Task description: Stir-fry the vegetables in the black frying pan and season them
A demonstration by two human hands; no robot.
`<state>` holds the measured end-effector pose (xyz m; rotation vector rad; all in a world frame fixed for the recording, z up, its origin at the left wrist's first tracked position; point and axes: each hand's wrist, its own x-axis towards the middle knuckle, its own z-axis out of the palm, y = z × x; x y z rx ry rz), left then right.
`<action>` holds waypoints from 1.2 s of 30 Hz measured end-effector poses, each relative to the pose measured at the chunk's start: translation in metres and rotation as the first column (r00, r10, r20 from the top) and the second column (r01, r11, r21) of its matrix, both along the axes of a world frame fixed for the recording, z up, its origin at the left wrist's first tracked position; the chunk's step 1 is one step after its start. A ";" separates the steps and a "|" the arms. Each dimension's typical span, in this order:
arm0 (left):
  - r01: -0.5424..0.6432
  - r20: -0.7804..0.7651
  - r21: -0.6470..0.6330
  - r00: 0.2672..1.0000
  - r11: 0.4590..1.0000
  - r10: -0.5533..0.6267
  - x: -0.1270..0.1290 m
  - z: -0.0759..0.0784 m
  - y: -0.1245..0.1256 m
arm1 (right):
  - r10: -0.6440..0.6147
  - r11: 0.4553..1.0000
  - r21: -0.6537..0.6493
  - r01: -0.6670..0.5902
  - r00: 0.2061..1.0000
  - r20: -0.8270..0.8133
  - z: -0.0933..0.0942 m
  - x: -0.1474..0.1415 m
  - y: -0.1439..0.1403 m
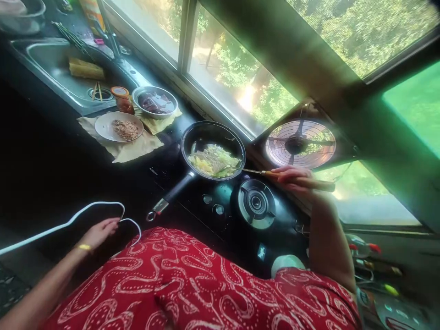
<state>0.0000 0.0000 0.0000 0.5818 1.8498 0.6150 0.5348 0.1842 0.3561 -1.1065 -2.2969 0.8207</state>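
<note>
My right hand (296, 178) is wrapped around the wooden handle of a spatula (250, 171). Its thin metal shaft reaches left into a black frying pan (184, 156), and the tip is among pale yellow-green chopped food (215, 160). The pan sits on a black glass-topped gas stove (189, 208), its long handle pointing toward my lower left. Low on the left, well away from the pan, my left hand (99, 233) pinches a white cable (79, 213) between its fingertips. The cable loops on toward my red patterned clothing (178, 270).
A bare burner (256, 204) lies right of the pan. Left stand a plate (103, 133) of minced food, a lidded jar (123, 101) and a metal bowl (137, 98) of dark pieces. Beyond is a sink (44, 59). A round fan (300, 143) is by the window.
</note>
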 end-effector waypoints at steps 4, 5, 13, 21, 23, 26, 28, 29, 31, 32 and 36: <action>-0.038 0.413 0.207 0.909 0.978 -0.052 0.033 0.047 0.064 | 0.001 1.000 -0.014 -0.001 1.000 -0.007 -0.033 -0.019 0.000; -0.026 0.534 0.214 0.840 0.976 -0.094 0.044 0.062 0.076 | -0.008 1.000 -0.003 0.008 1.000 -0.022 -0.047 -0.027 0.003; 0.189 0.797 0.089 0.575 0.978 -0.184 0.101 0.127 0.116 | -0.157 0.946 0.248 0.209 0.964 -0.214 -0.114 -0.084 0.001; 0.282 0.669 0.213 0.656 0.935 -0.350 0.105 0.120 0.129 | -0.147 0.934 0.296 0.199 0.971 -0.190 -0.122 -0.138 -0.027; 0.299 0.653 0.224 0.661 0.927 -0.371 0.093 0.125 0.134 | -0.118 0.958 0.249 0.142 0.987 -0.111 -0.129 -0.139 -0.043; 0.324 0.630 0.230 0.669 0.918 -0.394 0.079 0.129 0.141 | -0.134 0.963 0.229 0.141 0.990 -0.043 -0.133 -0.128 -0.063; 0.338 0.622 0.225 0.672 0.914 -0.402 0.075 0.129 0.143 | -0.194 0.947 0.251 0.203 0.979 -0.059 -0.139 -0.126 -0.062; 0.342 0.623 0.223 0.670 0.913 -0.403 0.075 0.129 0.144 | -0.234 0.933 0.262 0.248 0.969 -0.084 -0.145 -0.130 -0.057; 0.344 0.626 0.219 0.668 0.913 -0.402 0.074 0.129 0.144 | -0.309 0.902 0.267 0.338 0.940 -0.147 -0.159 -0.142 -0.044; 0.343 0.629 0.218 0.667 0.914 -0.400 0.075 0.128 0.144 | -0.333 0.893 0.258 0.370 0.926 -0.176 -0.165 -0.149 -0.038; 0.342 0.646 0.224 0.649 0.913 -0.402 0.074 0.126 0.146 | -0.346 0.885 0.236 0.401 0.906 -0.243 -0.164 -0.154 -0.036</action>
